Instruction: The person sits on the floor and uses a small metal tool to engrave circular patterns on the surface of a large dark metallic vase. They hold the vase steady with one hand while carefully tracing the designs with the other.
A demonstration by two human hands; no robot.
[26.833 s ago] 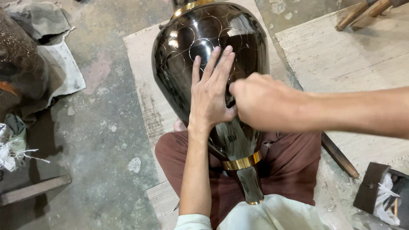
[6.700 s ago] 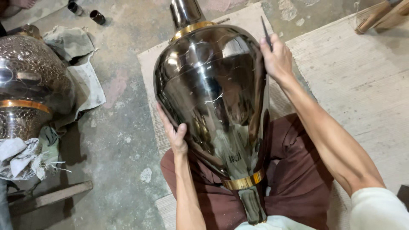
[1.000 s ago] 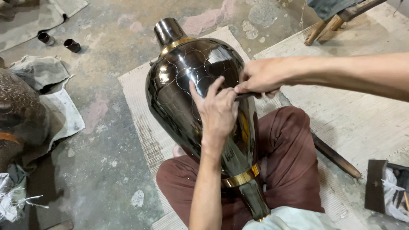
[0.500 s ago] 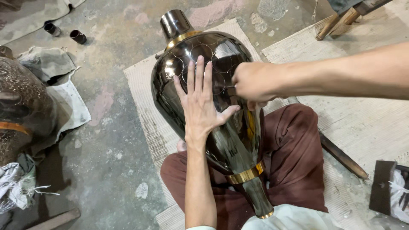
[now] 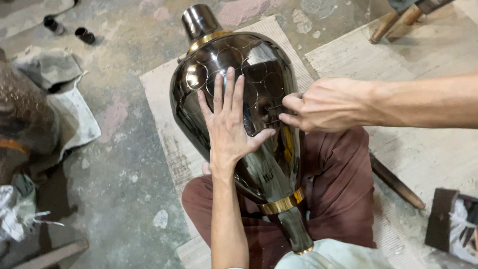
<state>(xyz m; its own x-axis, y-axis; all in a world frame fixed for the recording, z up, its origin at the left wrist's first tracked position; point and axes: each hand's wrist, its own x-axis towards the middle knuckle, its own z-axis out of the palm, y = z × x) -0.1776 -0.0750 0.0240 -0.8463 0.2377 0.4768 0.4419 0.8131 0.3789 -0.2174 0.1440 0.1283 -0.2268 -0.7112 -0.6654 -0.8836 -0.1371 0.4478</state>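
Left fingers: spread wide and pressed flat on the vase, grasping nothing; the thumb juts toward the other hand.
Left hand [image 5: 230, 128]: palm down on the upper middle of the vase's belly, forearm running up from the lower edge of the view.
Right fingers: pinched round a thin dark tool [image 5: 275, 106], whose tip meets the vase surface just beside the left hand's fingertips.
Right hand [image 5: 326, 104]: reaches in from the right side, hovering against the vase's right flank.
Vase [image 5: 234, 94]: large, dark and mirror-polished, lying tilted across the seated person's lap; scribed circles cover the belly near the hands.
Gold bands [image 5: 282, 204]: one rings the narrow end of the vase nearest the person, another sits under the short neck at the far end.
Lap: maroon trousers [image 5: 343, 184] under the vase's lower half.
Mat [image 5: 164, 124]: pale, lying beneath the vase on the concrete floor.
Cloth [image 5: 69, 109]: grey and crumpled, well left of the vase.
Small dark cylinders [image 5: 84, 35]: two, far left of the vase's neck.
Wooden handle [image 5: 396, 182]: on the floor right of the vase.
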